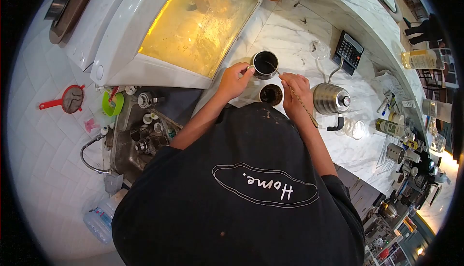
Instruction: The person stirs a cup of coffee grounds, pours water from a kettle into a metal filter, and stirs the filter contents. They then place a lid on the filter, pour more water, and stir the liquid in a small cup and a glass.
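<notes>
A metal cup of dark liquid stands on the marble counter. My left hand is closed on the cup's handle at its left side. In my right hand is a long thin twisted spoon, pinched between the fingers, with its far end reaching into the dark liquid. Just below the cup, between my hands, sits a second round container with dark grounds inside.
A steel gooseneck kettle stands right of my right hand, near a calculator and a glass. A lit display case borders the left. A sink with dishes lies lower left. Bottles and utensils crowd the far right.
</notes>
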`<state>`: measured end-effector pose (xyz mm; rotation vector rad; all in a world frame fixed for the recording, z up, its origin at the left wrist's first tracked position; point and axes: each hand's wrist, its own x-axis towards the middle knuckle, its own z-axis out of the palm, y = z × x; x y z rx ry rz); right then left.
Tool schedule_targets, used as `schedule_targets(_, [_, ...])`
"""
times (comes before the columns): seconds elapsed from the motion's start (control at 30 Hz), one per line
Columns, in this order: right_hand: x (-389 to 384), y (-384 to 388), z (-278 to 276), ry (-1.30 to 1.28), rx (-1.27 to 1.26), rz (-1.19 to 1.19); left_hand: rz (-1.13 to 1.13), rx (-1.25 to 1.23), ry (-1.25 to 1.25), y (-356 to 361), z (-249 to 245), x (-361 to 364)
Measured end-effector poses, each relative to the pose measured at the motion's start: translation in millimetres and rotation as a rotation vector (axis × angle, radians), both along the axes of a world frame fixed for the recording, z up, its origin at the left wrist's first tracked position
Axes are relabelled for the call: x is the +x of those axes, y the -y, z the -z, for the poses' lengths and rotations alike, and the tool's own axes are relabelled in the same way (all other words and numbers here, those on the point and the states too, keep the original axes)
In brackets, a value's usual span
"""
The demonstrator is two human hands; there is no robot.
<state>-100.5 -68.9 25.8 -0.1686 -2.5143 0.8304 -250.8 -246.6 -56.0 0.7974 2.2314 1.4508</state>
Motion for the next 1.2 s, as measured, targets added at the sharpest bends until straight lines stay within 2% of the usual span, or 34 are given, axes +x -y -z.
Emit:
schedule_targets(1.0, [5.5,1.3,-1.7,-0.034,-0.007,-0.032,0.000,0.021,0.041,-0.9,3.5,0.8])
schedule_targets(1.2, [4.1,1.2,-3.8,-0.029,-0.029,-0.012,0.023,-0.072,0.084,0.2,-1.5,-1.1])
